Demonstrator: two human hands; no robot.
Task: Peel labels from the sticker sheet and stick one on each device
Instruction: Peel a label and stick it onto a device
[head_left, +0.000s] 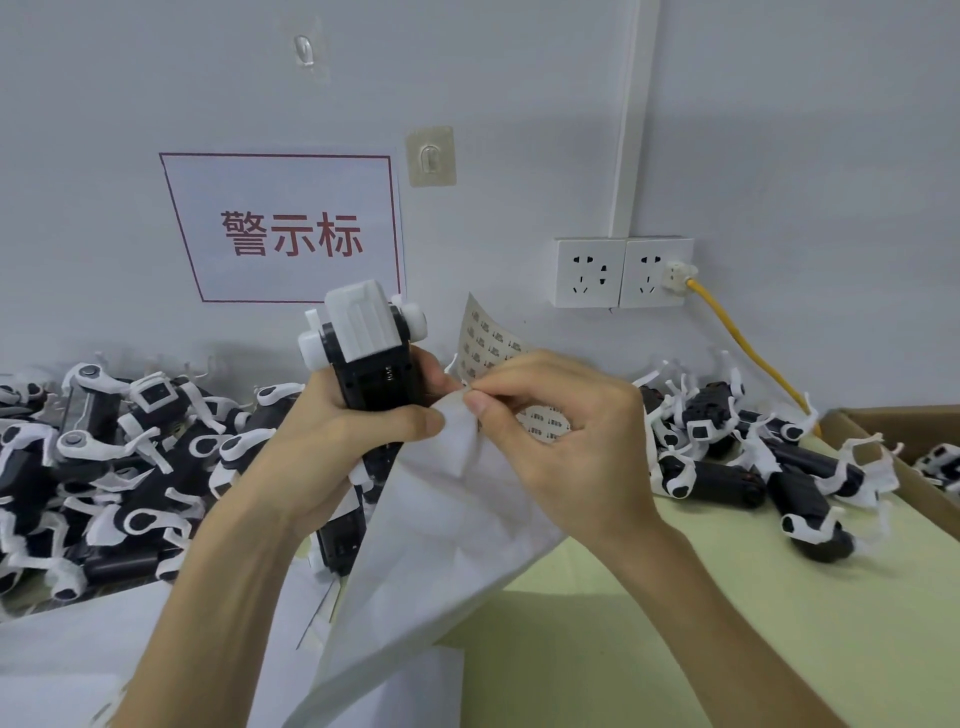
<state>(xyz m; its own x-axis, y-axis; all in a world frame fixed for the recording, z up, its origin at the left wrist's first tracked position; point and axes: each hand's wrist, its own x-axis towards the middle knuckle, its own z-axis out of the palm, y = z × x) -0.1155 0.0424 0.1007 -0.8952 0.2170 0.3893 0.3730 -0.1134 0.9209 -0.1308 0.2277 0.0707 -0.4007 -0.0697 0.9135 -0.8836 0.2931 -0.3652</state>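
Observation:
My left hand (337, 441) grips a black and white device (366, 353) upright in front of me, and its thumb also presses the folded edge of the sticker sheet (447, 519). The sheet hangs down as a big white paper, with its printed side of small labels (488, 338) curling up behind my right hand. My right hand (561, 436) pinches at the sheet's edge right beside the device, thumb and forefinger together. Whether a label is between them is too small to tell.
A heap of the same devices (114, 457) lies on the left, a smaller group (737, 457) on the right of the pale green table (701, 623). A cardboard box (883, 441) stands far right. White paper (156, 649) lies at the front left. Wall sockets (623, 273) hold a yellow cable.

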